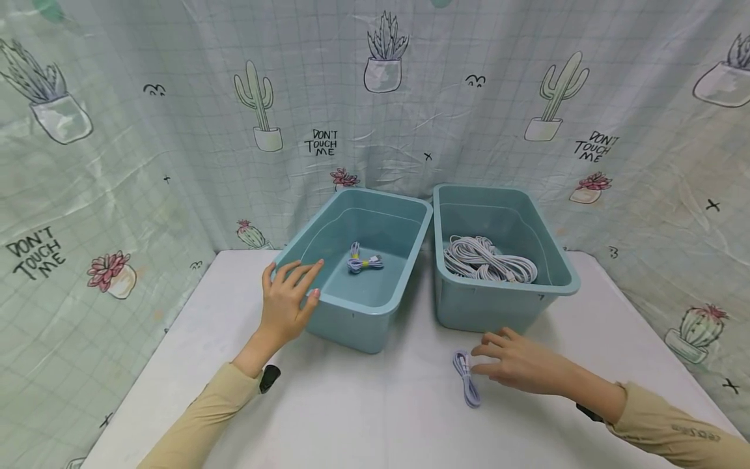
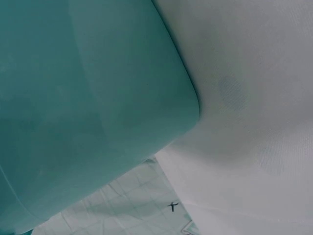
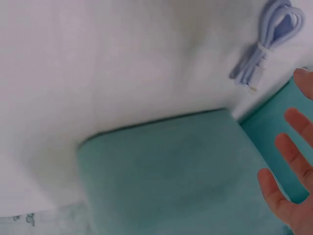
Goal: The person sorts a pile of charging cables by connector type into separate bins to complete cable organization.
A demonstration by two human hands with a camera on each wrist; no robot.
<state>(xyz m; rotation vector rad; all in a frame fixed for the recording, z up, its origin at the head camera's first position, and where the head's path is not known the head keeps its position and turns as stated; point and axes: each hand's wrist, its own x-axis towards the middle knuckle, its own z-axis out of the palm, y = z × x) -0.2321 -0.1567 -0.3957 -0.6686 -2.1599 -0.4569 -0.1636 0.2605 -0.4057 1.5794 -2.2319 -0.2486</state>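
A bundled lavender cable (image 1: 467,379) lies on the white table in front of the right bin. Just right of it in the head view is my right hand (image 1: 523,362), fingers parted and bent toward the cable. The right wrist view shows the same cable (image 3: 270,41), tied at its middle, apart from the spread fingers (image 3: 293,154). My left hand (image 1: 286,301) is at the near left corner of the left blue bin (image 1: 357,303), its fingers loosely extended over the rim. Inside that bin lie cables with yellow ties (image 1: 364,262).
The right blue bin (image 1: 504,306) holds a heap of white coiled cables (image 1: 489,260). Both bins stand at the back of the white table (image 1: 351,417), with a narrow gap between them at the front. A cactus-print curtain (image 1: 469,117) hangs behind and along the sides.
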